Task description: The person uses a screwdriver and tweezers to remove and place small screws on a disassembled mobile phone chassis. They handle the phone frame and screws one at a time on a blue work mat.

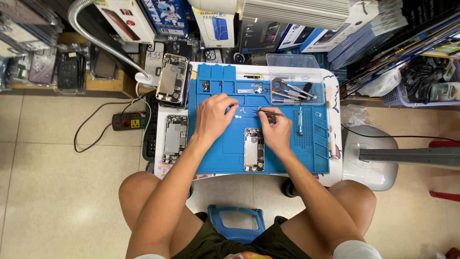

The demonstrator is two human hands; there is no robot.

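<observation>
Right hand (277, 128) pinches thin metal tweezers (265, 113), long axis sideways, tips pointing left toward small screws (243, 111); left hand (214, 116), fingers curled, rests just beside them on blue silicone mat (225, 153).

Blue and white boxed packages (306, 33) stacked behind the small table (333, 96).

Thin metal tweezers (268, 113) are held almost level over the blue mat, tips pointed left toward small parts (243, 111). An opened phone (253, 149), back removed, is laid flat below them.
</observation>
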